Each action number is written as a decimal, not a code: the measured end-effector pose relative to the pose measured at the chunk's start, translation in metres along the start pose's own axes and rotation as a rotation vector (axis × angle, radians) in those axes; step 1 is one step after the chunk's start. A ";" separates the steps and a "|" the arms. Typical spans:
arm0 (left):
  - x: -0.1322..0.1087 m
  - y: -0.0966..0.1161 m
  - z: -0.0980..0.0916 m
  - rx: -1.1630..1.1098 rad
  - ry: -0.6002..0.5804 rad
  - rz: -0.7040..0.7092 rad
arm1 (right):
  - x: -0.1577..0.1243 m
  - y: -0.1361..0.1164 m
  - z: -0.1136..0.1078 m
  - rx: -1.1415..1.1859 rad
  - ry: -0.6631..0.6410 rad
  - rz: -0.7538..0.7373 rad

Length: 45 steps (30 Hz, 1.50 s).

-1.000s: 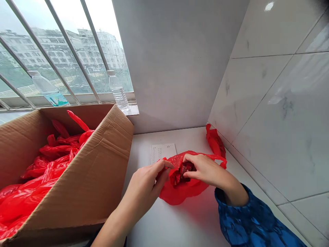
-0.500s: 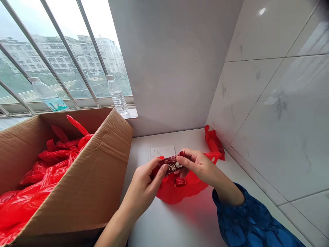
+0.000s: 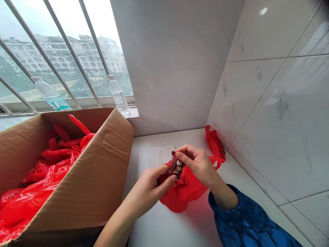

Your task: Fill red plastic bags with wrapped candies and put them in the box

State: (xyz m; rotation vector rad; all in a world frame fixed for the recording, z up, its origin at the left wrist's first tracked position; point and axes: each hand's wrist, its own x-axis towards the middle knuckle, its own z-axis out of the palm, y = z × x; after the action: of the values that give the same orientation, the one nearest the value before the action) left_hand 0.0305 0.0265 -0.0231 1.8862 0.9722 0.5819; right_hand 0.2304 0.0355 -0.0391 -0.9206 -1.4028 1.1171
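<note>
My right hand (image 3: pixel 197 163) pinches the top of a small dark red wrapped packet (image 3: pixel 175 167) with white lettering, held upright above an open red plastic bag (image 3: pixel 185 193) on the white counter. My left hand (image 3: pixel 150 187) pinches the packet's lower end from the left, and part of the bag's edge may be caught under its fingers. A smaller red packet (image 3: pixel 181 181) lies in the bag just below. The bag's handle (image 3: pixel 214 140) trails toward the tiled wall.
A large cardboard box (image 3: pixel 84 178) full of red plastic bags (image 3: pixel 38 178) stands at the left. A printed paper sheet (image 3: pixel 160 154) lies behind the bag. Two water bottles (image 3: pixel 118 94) stand on the windowsill. Tiled wall (image 3: pixel 269 103) bounds the right side.
My right hand pulled the dark red packet out of the bag; both hands then turned it from lying sideways to nearly upright. The bag shifted slightly nearer.
</note>
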 end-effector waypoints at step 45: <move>0.006 -0.004 0.001 -0.185 0.443 0.085 | -0.008 -0.014 -0.013 -0.146 -0.102 0.023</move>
State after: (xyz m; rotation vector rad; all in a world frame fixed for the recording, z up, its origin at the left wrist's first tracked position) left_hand 0.0335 0.0316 -0.0271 1.6705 1.0758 1.1346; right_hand 0.2449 0.0260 -0.0276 -0.9972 -1.5767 1.1031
